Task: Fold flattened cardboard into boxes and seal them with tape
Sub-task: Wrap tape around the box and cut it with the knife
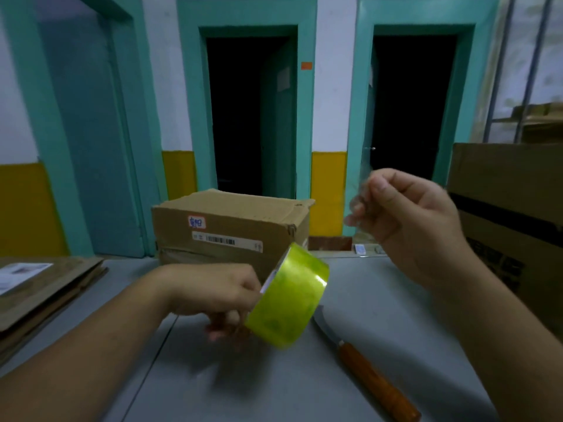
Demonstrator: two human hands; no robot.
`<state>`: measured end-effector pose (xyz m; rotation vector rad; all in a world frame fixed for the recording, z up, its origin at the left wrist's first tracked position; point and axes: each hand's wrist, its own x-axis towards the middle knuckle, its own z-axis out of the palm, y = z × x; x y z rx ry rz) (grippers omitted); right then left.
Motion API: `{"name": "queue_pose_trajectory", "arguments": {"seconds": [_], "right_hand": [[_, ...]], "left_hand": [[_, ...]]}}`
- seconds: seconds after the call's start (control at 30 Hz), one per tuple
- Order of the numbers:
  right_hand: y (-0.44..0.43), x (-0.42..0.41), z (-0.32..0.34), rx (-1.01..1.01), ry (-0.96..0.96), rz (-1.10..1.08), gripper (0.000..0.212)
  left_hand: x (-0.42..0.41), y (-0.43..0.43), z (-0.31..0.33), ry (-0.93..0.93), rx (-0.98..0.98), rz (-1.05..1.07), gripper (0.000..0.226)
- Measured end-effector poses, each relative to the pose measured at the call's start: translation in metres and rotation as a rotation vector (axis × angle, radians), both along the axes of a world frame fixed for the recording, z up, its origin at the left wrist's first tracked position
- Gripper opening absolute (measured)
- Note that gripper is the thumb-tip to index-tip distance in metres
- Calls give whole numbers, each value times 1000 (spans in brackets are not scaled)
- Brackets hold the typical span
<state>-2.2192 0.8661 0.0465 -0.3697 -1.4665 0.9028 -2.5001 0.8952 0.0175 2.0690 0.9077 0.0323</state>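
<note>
Both hands work above the grey table (380, 300): the left hand (213, 290) grips the light, rigid tape roll (288, 296) through its core just left of the knife (371, 373), the right hand (405, 220) pinches clingy, flimsy clear tape, best held by its edge.

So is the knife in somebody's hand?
No, the knife lies on the table with no hand on it; the left hand holds the tape roll.
</note>
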Motion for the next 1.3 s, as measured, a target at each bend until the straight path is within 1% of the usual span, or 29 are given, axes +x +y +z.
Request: {"name": "queue_pose_trajectory", "arguments": {"seconds": [0.03,0.07,0.1,0.17,0.23,0.27,0.4,0.47,0.53,0.6,0.7,0.77,0.8,0.87,0.93,1.0,1.03,1.17,1.23,1.3], "right_hand": [[-1,-4,-1,-21,-19,16,15],[-3,-10,-2,-39,-38,37,16],[-6,-15,-2,-53,-63,58,16],[-12,-27,-1,-64,-142,100,16],[-18,-40,4,-72,-231,109,20],[-21,-45,8,-78,-265,93,21],[-25,-60,24,-103,-329,-52,15],[-25,-60,31,-126,-368,-127,15],[-28,-58,40,-108,-435,-184,15],[-33,-55,51,-71,-468,-249,15],[-43,-51,72,-62,-397,-331,17],[-44,-53,79,-85,-411,-371,18],[-42,-56,78,-120,-446,-397,18],[-35,-62,73,-212,-530,-465,18],[-25,-64,66,-252,-572,-543,19],[-19,-65,65,-234,-602,-621,20],[-18,-65,65,-224,-615,-640,20],[-21,-68,67,-184,-642,-618,17],[-21,-69,67,-164,-633,-618,15],[-18,-70,67,-163,-630,-630,13]], "left_hand": [[0,1,-2,-4,57,-23,35],[0,2,-3,-16,132,-52,16],[0,1,-4,-25,208,-87,4],[2,4,-10,-5,329,-142,25],[5,4,-12,-3,395,-158,37],[7,4,-12,-43,405,-148,38],[15,-2,-13,-371,380,-17,42],[18,-2,-16,-425,413,-5,35],[16,0,-17,-397,439,5,23],[7,7,-19,-312,376,-22,13],[-6,17,-28,-153,266,-70,3],[-9,18,-34,-94,194,-69,18],[-10,18,-35,-58,153,-73,19],[-10,16,-34,22,96,-84,10],[-11,14,-31,73,79,-87,2],[-10,14,-28,60,130,-111,13],[-9,15,-28,44,190,-112,17],[-4,18,-27,-110,387,-107,35],[-2,17,-23,-196,434,-108,33],[-1,15,-19,-228,445,-109,31]]}}
